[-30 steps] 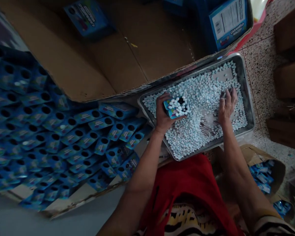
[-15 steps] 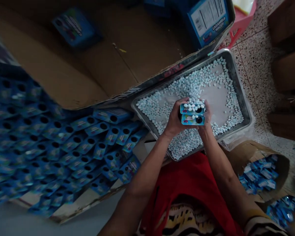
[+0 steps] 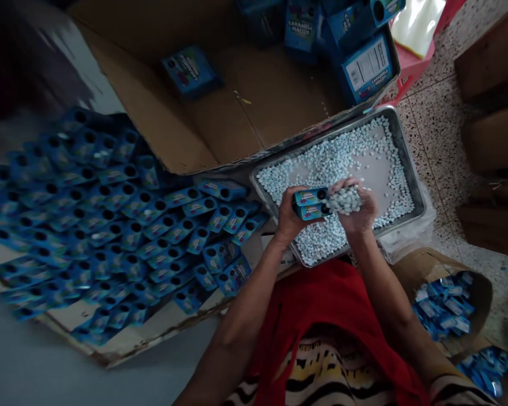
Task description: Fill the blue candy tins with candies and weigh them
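Two boxes [image 3: 310, 204] are gripped by the left hand [image 3: 291, 214] over the metal tray [image 3: 419, 206]; candies [image 3: 345, 199] seem cupped in the right [image 3: 357, 208].

Tray [image 3: 421, 194]: open from above | far side: carton [image 3: 254, 107] wall blocks | left: crowded blue boxes [image 3: 131, 225] obstruct

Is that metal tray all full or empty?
Neither, just partly full: little pale pieces cover much of the metal tray, but a bare patch shows its bottom.

The left hand [image 3: 291, 214] holds two blue boxes [image 3: 310, 204]; the right [image 3: 357, 208] cups candies [image 3: 345, 200].
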A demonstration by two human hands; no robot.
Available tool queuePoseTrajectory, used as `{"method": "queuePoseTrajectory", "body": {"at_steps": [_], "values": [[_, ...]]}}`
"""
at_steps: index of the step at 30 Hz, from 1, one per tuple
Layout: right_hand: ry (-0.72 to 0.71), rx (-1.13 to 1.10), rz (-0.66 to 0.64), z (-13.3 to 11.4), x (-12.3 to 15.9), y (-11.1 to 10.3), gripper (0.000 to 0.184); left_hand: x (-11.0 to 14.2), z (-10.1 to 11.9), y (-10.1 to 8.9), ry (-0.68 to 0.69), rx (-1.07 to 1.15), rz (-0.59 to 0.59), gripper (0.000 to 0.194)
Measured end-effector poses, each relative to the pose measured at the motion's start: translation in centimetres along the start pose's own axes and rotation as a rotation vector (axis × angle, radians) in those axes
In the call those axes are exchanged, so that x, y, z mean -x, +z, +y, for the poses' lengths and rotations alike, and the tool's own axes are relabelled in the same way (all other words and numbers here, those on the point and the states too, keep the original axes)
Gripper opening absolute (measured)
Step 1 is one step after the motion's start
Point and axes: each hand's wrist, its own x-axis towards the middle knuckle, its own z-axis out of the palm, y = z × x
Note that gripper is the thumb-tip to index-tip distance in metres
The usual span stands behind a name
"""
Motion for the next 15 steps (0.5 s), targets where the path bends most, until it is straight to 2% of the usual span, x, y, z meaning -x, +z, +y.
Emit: {"method": "queuePoseTrajectory", "body": {"at_steps": [5, 10, 13, 15], "values": [[-0.218, 0.254, -0.135, 0.4, -0.8, 0.8, 0.032, -0.5, 0.5, 0.8, 0.025, -0.030, 0.024, 0.094], [-0.380, 0.475, -0.154, 1.6, -1.7, 1.4, 0.043, -0.5, 0.3, 0.6, 0.005, -0.027, 0.005, 0.094], [-0.442, 0.688, -0.204, 2.2, -1.4, 0.8, 0.049, 0.0, -0.3, 0.4, -0.044, 0.033, -0.021, 0.096], [-0.457, 0.870, -0.298, 2.5, -0.6, -0.1, 0.050, 0.2, -0.8, 0.2, -0.088, 0.065, -0.008, 0.096]]}}
